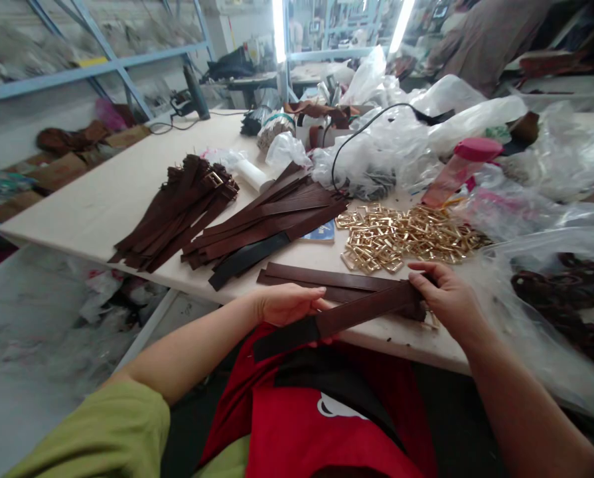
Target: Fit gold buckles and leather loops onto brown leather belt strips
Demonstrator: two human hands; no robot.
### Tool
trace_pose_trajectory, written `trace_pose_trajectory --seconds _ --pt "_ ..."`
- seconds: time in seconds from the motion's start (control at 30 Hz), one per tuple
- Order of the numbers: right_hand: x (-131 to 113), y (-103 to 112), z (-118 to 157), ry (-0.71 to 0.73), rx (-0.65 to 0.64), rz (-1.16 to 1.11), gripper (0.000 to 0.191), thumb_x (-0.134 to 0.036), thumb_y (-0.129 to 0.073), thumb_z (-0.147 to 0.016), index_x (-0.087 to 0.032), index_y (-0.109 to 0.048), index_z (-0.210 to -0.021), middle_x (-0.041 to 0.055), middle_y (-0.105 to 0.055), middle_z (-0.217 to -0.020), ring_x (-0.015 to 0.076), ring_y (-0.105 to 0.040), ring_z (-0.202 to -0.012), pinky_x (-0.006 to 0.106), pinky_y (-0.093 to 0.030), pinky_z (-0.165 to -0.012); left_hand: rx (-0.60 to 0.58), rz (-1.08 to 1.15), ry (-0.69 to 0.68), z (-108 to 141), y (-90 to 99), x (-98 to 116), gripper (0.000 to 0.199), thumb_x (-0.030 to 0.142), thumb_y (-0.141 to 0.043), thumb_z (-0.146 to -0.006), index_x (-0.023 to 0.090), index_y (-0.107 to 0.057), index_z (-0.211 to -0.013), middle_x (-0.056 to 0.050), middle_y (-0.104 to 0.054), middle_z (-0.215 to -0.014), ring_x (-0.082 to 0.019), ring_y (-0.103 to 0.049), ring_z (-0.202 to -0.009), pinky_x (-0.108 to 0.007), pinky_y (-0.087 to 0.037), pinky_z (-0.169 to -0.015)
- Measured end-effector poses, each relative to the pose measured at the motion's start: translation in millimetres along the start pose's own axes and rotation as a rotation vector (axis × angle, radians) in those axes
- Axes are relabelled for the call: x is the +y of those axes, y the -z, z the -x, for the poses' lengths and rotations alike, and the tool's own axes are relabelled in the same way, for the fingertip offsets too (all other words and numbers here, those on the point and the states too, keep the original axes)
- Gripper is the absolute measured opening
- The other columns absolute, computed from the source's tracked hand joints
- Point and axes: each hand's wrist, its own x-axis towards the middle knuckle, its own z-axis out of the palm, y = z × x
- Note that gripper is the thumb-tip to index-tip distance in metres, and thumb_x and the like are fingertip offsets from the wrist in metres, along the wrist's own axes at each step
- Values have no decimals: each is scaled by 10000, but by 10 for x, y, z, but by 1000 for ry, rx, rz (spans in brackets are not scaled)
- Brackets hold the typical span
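A brown leather strap (pixel 361 311) with a black end spans my two hands at the table's front edge. My left hand (pixel 294 304) is closed around it near the black part, some fingers hidden underneath. At the strap's other end, my right hand (pixel 443 292) pinches it between thumb and fingers. Behind it, more brown straps (pixel 321 275) lie flat on the table. Just beyond my right hand spreads a heap of gold metal buckles (pixel 401 236). Left of them rests a fanned pile of leather straps (pixel 271 209), and farther left another bundle of straps (pixel 177 212), with a buckle on top.
Clear plastic bags (pixel 391 146) crowd the back of the table (pixel 77 206). A pink-lidded bottle (pixel 460 172) leans among them. At the right edge sits a plastic bag of dark brown pieces (pixel 565 292). A black cable (pixel 346 143) arches over the bags. Blue shelving (pixel 112 65) stands at left.
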Motion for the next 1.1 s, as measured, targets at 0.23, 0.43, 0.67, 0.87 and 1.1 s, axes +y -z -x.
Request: trace_pose_trajectory --seconds 0.23,0.43,0.67,0.87,1.1 --pt "-374 -87 103 95 60 -219 357 -468 -519 -795 -190 -595 -1006 41 -600 -839 176 -548 -743 308 -443 -678 33 124 72 -265 -183 -12 621 618 -509 -740 123 -529 -1116 -47 -607 -768 -155 -583 -648 -263 -464 -585" --pt "-378 -77 175 -40 -110 -391 409 -500 -525 -784 -185 -586 -1038 53 -619 -875 170 -561 -748 299 -489 -645 559 -237 -125 -346 -342 -1 355 403 -659 -668 142 -562 -887 50 -508 -615 -72 -447 -493 -188 -335 -475" --pt "-237 -137 201 -258 -177 -572 426 -422 -569 -729 -192 -579 -1087 48 -622 -985 135 -555 -696 222 -479 -511 767 -753 -148 -266 -385 37 192 284 -518 -733 152 -569 -863 12 -611 -777 -131 -543 -695 -219 -401 -611" --pt "-334 -211 248 -219 -151 -627 358 -371 -567 -726 -182 -584 -1030 39 -632 -900 144 -565 -720 222 -478 -540 522 -621 -65 -307 -409 127 248 306 -544 -757 169 -520 -962 -18 -658 -830 -151 -599 -733 -235 -442 -632" --pt "-134 -52 190 -32 -94 -430 307 -373 -490 -820 -185 -588 -1042 50 -648 -887 157 -590 -736 279 -485 -655 419 -422 -65 -632 -473 214 382 447 -554 -770 163 -429 -992 -30 -649 -755 -118 -596 -612 -220 -453 -571"
